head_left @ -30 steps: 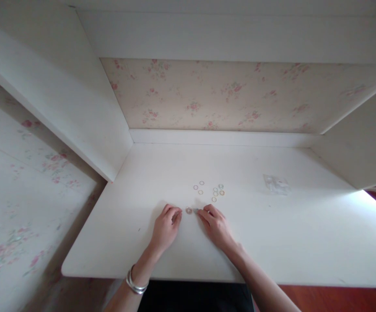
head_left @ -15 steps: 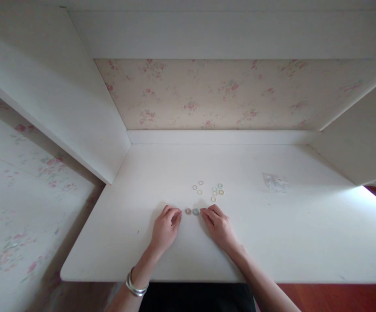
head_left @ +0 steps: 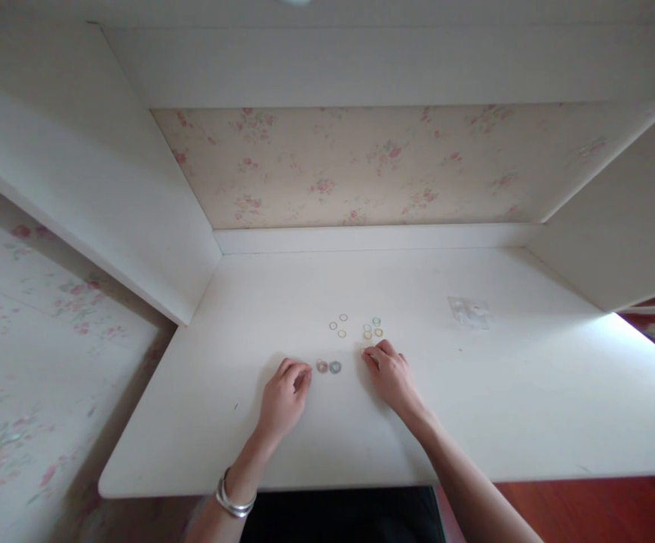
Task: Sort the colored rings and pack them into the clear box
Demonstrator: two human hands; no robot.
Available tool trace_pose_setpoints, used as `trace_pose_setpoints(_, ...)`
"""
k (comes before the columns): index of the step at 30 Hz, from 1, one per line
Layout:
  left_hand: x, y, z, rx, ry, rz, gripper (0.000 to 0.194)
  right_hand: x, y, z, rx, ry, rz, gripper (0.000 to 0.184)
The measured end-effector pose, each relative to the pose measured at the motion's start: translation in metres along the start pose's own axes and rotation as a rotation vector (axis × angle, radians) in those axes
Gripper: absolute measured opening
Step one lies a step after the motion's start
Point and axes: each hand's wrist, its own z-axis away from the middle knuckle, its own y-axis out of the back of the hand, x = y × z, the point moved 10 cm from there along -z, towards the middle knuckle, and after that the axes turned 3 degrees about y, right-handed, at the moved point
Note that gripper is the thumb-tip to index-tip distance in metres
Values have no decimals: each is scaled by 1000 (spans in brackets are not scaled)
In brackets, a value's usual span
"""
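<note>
- Here on the white desk (head_left: 508, 422), the left hand (head_left: 283, 397) rests side-on near the front, fingers curled, thumb and forefinger tips drawn together, no ring showing between them.
- Just off those tips sits the pink ring (head_left: 321, 368), flat on the desk, and right beside it the grey ring (head_left: 335, 368), so close that I can't tell whether the two touch.
- Over to the other side, the right hand (head_left: 389, 375) is down at the desk, its fingers bent, thumb and forefinger almost meeting.
- At its tips there's a small pale ring (head_left: 363, 351), mostly covered; pinched or merely touched, I cannot tell.
- Beyond the hands, three thin rings (head_left: 342, 336) lie apart in a loose triangle.
- To their right, four more rings (head_left: 379, 335), greenish and yellowish, bunch together just past the right fingertips.
- Well apart, farther right, a clear bag (head_left: 470, 314) lies crumpled; its contents are too blurred to name.
- Silver bangles (head_left: 235, 504) circle the left wrist, just past the desk's front edge.
- Flowered wallpaper (head_left: 355, 166) fills the back.
</note>
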Motion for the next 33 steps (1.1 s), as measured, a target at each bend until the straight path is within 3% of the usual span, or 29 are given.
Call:
trace_pose_setpoints(6,-1,-2,0,-9,-1,5,18,-7,-6,2,-43,32,65,25)
trace_pose_setpoints(15,-1,-1,1,-17,10,11,19,-41,-6,19,-37,146,-20,23)
trace_pose_setpoints(24,2,0,0,-18,15,17,21,-48,-13,16,-55,181,-41,24)
trace_pose_setpoints(28,-1,5,-3,13,32,32,21,-32,14,16,29,106,-202,27)
trace_pose_setpoints(31,-3,7,-10,23,49,33,22,1,38,22,147,-17,-274,29)
trace_pose_setpoints(33,1,6,-17,28,39,25,23,24,42,28,178,-95,-278,31)
